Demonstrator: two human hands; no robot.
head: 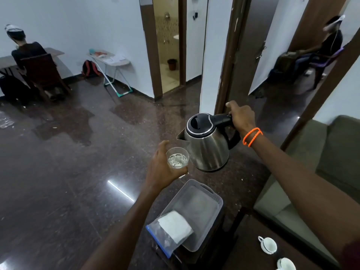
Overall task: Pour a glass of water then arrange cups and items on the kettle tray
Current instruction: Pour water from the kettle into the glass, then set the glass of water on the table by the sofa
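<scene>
A clear glass (178, 159) holding some water is gripped in the raised left hand (163, 166), fingers curled round its side. The steel kettle (207, 147) is held by its black handle in the outstretched right hand (241, 118), fingers wrapped tight, spout just above the glass rim. Both are held above the floor, beyond the grey tray's (216, 217) far edge on the tabletop (243, 248).

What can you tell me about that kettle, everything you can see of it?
The kettle looks like brushed steel, with a black lid ringed in silver, a black handle and a short pointed spout. It is held in the air, roughly upright and leaning slightly toward its spout, lid closed. The right hand grips the handle from above. The spout points left, just above the glass, which holds some water and is held by the left hand. No stream of water is visible. The grey tray lies below, nearer the camera.
</scene>
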